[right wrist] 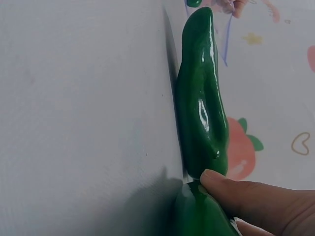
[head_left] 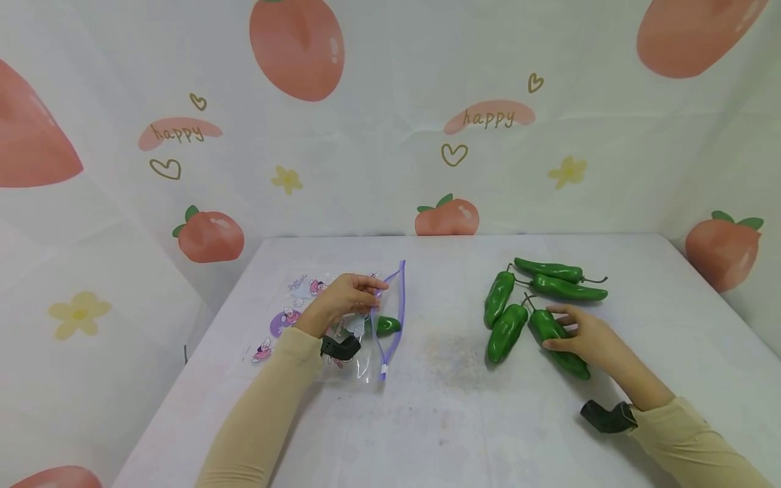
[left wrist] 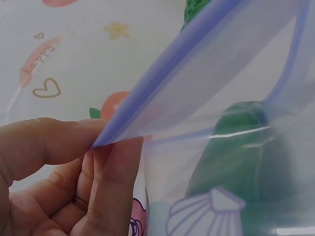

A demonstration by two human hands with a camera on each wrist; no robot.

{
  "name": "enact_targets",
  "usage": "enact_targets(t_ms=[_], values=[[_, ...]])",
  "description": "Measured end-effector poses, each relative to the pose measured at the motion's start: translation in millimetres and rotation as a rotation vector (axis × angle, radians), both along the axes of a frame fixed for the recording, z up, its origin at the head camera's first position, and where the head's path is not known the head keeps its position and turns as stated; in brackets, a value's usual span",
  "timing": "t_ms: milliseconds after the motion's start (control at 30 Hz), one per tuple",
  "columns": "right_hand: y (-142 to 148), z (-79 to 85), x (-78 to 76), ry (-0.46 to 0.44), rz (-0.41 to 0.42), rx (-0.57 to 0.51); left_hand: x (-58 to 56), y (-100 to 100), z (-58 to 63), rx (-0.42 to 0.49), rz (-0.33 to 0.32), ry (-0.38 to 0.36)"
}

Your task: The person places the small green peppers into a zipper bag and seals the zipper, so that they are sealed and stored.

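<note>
On the left of the table lies a clear zip bag [head_left: 360,359] with a purple zip edge and printed cartoon figures. My left hand [head_left: 344,298] pinches one lip of its mouth between thumb and fingers, and the mouth gapes. Inside the bag lies a green pepper [head_left: 386,326], seen blurred through the plastic in the left wrist view. On the right, my right hand [head_left: 582,339] has thumb and fingers around another green pepper [head_left: 567,359] on the table. The right wrist view shows the thumb [right wrist: 221,184] against that pepper [right wrist: 202,214]; the other fingers are mostly hidden.
Beside the gripped pepper lie two green peppers [head_left: 508,333] [head_left: 499,298] with stems pointing away. Behind them, two longer ones [head_left: 549,270] [head_left: 570,289] lie crosswise. A printed cloth [head_left: 366,169] hangs behind the pale table [head_left: 451,420].
</note>
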State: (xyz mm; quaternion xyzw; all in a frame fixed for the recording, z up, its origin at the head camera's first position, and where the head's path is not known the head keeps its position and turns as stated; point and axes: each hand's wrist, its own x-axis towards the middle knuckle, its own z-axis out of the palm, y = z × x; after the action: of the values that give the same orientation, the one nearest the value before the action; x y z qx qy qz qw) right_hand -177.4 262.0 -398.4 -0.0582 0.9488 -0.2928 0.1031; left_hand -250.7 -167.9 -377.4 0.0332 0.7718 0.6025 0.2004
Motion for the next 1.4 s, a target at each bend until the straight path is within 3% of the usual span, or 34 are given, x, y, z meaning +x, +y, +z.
enact_targets(t_ms=[700,1400], values=[[10.8,5.4,0.1,0.009,-0.074,0.034,1.0,0.3,-2.0,-0.013,0.015,-0.004],[-0.6,21.0,-1.7,0.08,-0.082,0.001,1.2,0.2,0.1,-0.021,0.017,0.001]])
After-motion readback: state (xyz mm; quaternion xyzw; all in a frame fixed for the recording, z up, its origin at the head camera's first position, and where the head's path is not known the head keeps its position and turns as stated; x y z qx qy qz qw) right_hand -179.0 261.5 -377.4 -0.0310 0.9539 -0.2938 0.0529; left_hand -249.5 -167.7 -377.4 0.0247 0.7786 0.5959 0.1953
